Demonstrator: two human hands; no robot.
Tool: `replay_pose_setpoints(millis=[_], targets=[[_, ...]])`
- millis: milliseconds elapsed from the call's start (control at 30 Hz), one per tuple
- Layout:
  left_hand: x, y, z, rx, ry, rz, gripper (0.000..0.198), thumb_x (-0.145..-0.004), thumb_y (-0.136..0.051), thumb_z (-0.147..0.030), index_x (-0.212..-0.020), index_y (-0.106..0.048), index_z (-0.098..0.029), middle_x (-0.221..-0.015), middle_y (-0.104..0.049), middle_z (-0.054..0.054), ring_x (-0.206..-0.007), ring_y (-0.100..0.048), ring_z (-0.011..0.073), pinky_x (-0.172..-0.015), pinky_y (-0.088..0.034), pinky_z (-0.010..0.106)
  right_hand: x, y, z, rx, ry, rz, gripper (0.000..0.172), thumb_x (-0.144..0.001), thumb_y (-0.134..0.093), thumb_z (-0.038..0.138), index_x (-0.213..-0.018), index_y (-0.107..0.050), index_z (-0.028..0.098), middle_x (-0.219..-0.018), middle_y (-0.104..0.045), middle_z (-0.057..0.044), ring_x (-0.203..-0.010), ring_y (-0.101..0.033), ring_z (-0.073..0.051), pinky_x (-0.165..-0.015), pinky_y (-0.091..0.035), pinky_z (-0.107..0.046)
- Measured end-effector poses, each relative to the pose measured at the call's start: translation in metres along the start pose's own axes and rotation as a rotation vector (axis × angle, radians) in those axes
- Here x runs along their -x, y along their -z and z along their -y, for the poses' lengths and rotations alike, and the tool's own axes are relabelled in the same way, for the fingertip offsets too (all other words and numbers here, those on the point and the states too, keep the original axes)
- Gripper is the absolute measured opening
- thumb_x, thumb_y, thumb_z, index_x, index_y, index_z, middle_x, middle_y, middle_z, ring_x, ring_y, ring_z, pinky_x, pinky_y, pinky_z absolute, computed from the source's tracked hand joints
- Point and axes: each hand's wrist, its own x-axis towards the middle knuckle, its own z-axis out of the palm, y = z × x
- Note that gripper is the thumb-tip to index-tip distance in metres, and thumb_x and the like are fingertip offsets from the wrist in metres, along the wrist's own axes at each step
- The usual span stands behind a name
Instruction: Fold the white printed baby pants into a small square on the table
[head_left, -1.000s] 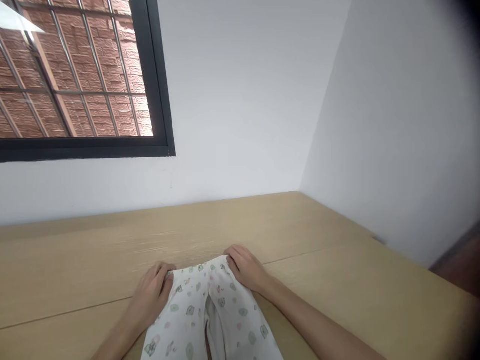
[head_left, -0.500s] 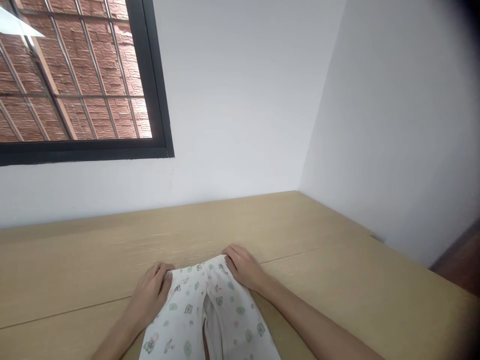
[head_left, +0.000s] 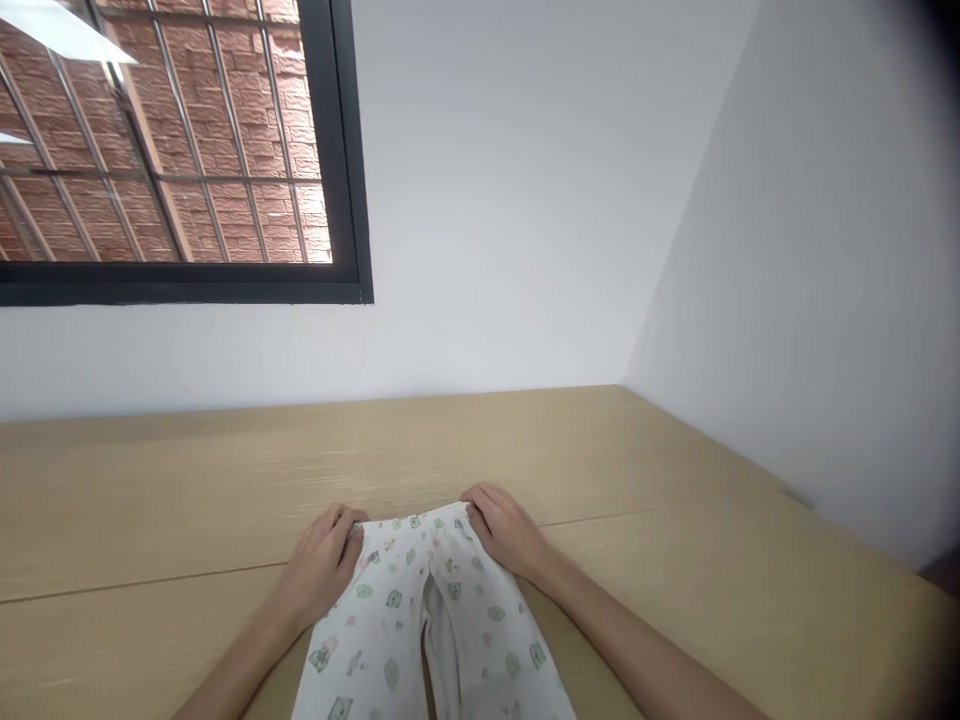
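White trousers [head_left: 390,610] with a print of small green and pink figures lie on the wooden table, waist edge away from me and legs running out of the bottom of the view. At the waist's left corner, my left hand [head_left: 324,562] grips the cloth between thumb and fingers. My right hand [head_left: 506,530] pinches the right corner in the same way. Between the two hands the waistband is spread, and a narrow gap parts the legs below it. The lower ends of the legs are out of view.
The light wooden table [head_left: 187,490] has a thin seam running across it. Behind it stands a white wall [head_left: 487,220] with a dark-framed, barred window [head_left: 349,200] at the upper left. Another white wall [head_left: 810,300] borders the right side.
The whole view has shifted and levelled slightly, so the window, hands and trousers appear a little further right. Both hands keep the same hold on the waist corners.
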Motion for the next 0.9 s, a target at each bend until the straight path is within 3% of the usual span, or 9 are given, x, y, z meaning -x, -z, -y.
replay_pose_setpoints(millis=[900], targets=[[-0.0023, -0.0001, 0.0019, -0.027, 0.007, -0.046, 0.025, -0.106, -0.029, -0.034, -0.112, -0.049, -0.02, -0.105, -0.051, 0.008, -0.099, -0.051, 0.0329, -0.082, -0.042, 0.05, -0.0012, -0.0018, -0.0029, -0.026, -0.006, 0.004, 0.018, -0.101, -0.037, 0.011, -0.104, -0.052, 0.018, -0.095, -0.055, -0.009, -0.09, -0.055, -0.033, -0.081, -0.046, -0.046]])
